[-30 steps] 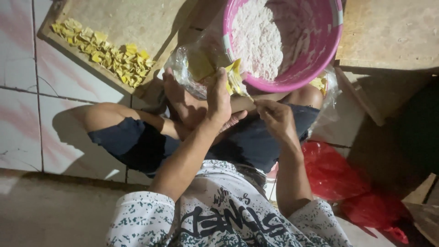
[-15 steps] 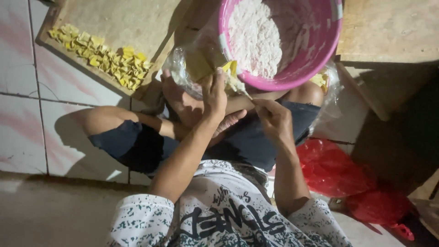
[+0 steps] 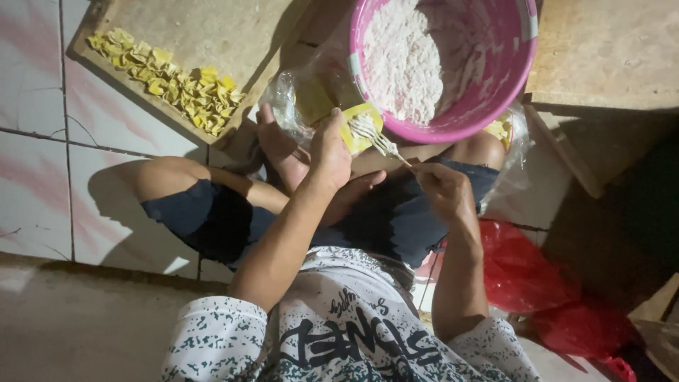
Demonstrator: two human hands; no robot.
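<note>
The yellow wrapper (image 3: 359, 127) lies flat on the left hand (image 3: 331, 150), held just below the rim of the pink bowl (image 3: 453, 120) and above the person's lap. A fork (image 3: 378, 138) now rests its tines on the wrapper; half a second ago the tines were only coming up to the wrapper's lower edge, and a second ago the wrapper was bent upward rather than spread. So the sheet has been opened out and the fork brought onto it, with a pale dab of something at the tines, which looks like filling being laid on the sheet.

The left hand's fingers are pressed together under the wrapper, thumb along its near edge. The right hand (image 3: 438, 187) pinches the fork's handle between thumb and curled fingers.

Beside the wrapper lies a clear plastic bag (image 3: 300, 99) with more yellow sheets inside, partly under the bowl. The bowl holds a white mass (image 3: 407, 60). To the left, a wooden board (image 3: 212, 35) carries a heap of folded yellow dumplings (image 3: 177, 88). Red plastic bags (image 3: 523, 276) lie on the floor at the right.

Whether the white mass is dough, flour or filling is hard to tell. The left fingertips are hidden beneath the wrapper, the bowl's top edge is cut off, and the right side of the scene is too dark to read.
</note>
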